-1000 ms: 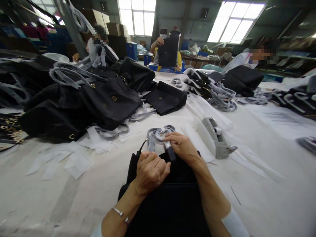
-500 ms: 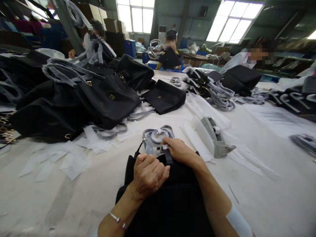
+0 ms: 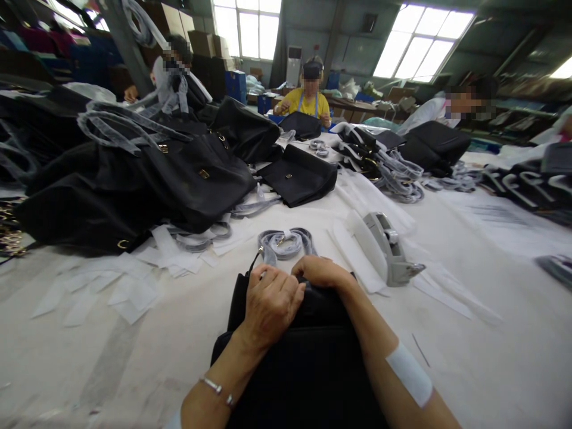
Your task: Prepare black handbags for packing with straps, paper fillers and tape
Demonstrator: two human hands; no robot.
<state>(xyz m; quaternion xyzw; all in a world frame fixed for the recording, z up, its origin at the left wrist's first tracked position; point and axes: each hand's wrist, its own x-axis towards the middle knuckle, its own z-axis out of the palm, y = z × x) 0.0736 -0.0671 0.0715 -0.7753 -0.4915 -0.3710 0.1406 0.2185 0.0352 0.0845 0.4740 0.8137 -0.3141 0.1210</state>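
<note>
A black bag [image 3: 308,363] lies on the white table right in front of me. My left hand [image 3: 270,304] is curled closed on the bag's top edge, fingers bent over it. My right hand [image 3: 319,273] sits beside it, fingers curled down onto the same top edge; what it grips there is hidden. A coiled strap wrapped in clear film [image 3: 285,243] rests on the table just beyond both hands, apart from them.
A grey tape dispenser [image 3: 391,250] stands to the right of my hands. White paper slips [image 3: 134,280] are scattered at left. Piles of black bags [image 3: 147,179] fill the left and far side. Three other people work at the far end of the table.
My right hand has let the wrapped strap end go and pulled back onto the bag's top edge. The strap coil now lies free on the table. The far person lowered a bag.
</note>
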